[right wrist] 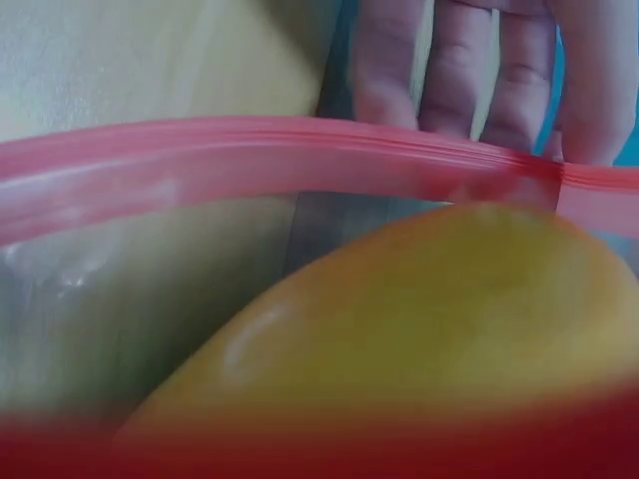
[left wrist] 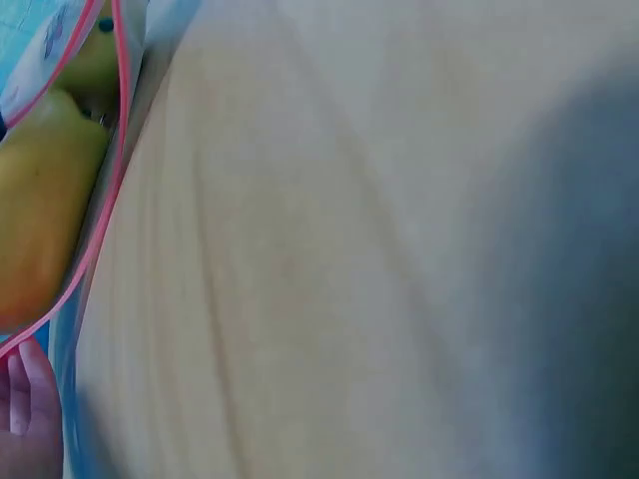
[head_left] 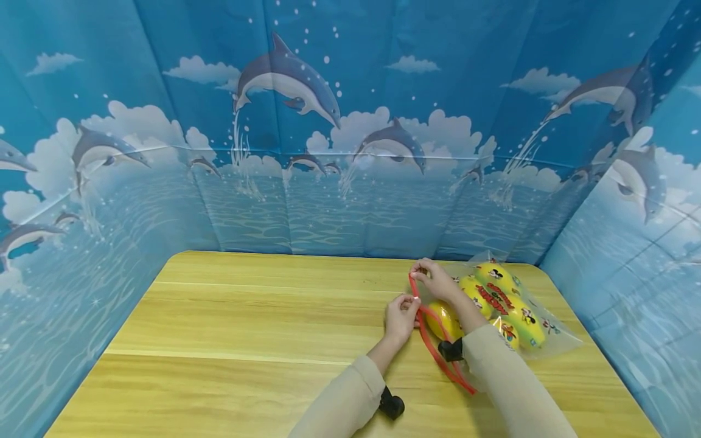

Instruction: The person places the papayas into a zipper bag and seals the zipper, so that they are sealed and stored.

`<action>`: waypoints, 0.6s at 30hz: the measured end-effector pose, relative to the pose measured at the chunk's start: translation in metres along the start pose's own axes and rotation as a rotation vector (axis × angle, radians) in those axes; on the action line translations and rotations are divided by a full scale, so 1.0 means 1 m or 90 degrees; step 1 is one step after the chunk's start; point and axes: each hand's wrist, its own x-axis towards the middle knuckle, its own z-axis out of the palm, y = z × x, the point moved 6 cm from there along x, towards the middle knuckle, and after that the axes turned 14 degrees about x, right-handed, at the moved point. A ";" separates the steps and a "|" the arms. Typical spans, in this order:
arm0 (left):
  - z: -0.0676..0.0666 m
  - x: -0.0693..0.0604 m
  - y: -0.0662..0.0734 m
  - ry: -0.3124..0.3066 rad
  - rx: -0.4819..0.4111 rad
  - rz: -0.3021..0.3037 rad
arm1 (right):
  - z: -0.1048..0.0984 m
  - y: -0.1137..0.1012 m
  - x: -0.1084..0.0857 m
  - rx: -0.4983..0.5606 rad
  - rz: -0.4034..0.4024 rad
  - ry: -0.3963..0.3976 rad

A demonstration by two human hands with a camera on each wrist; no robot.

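A clear plastic zip bag (head_left: pixel 560 336) with cartoon prints lies on the right part of the table, with several yellow-green mangoes in it. Its red zip band (head_left: pixel 441 361) faces left and gapes apart toward the near end. My left hand (head_left: pixel 401 317) pinches the band around its middle, beside a small white piece. Farther back, my right hand (head_left: pixel 435 281) holds the band's far end between thumb and fingers. One mango (right wrist: pixel 449 309) rests just inside the mouth, below the red band (right wrist: pixel 250 160) in the right wrist view. In the left wrist view, a mango (left wrist: pixel 45 210) shows behind the band.
The wooden table (head_left: pixel 230 328) stretches away to the left of the bag. A blue curtain (head_left: pixel 328 201) with printed dolphins hangs behind the table and along both sides. Black wrist mounts (head_left: pixel 392 404) sit at both sleeves.
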 end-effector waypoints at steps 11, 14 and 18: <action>0.010 -0.021 -0.006 -0.049 -0.046 -0.013 | -0.005 0.002 0.001 0.028 -0.008 0.014; 0.011 -0.028 -0.005 -0.062 -0.056 -0.009 | -0.007 0.002 0.001 0.035 -0.003 0.017; 0.013 -0.037 -0.003 -0.078 -0.058 0.001 | -0.008 0.001 0.000 0.041 -0.005 0.017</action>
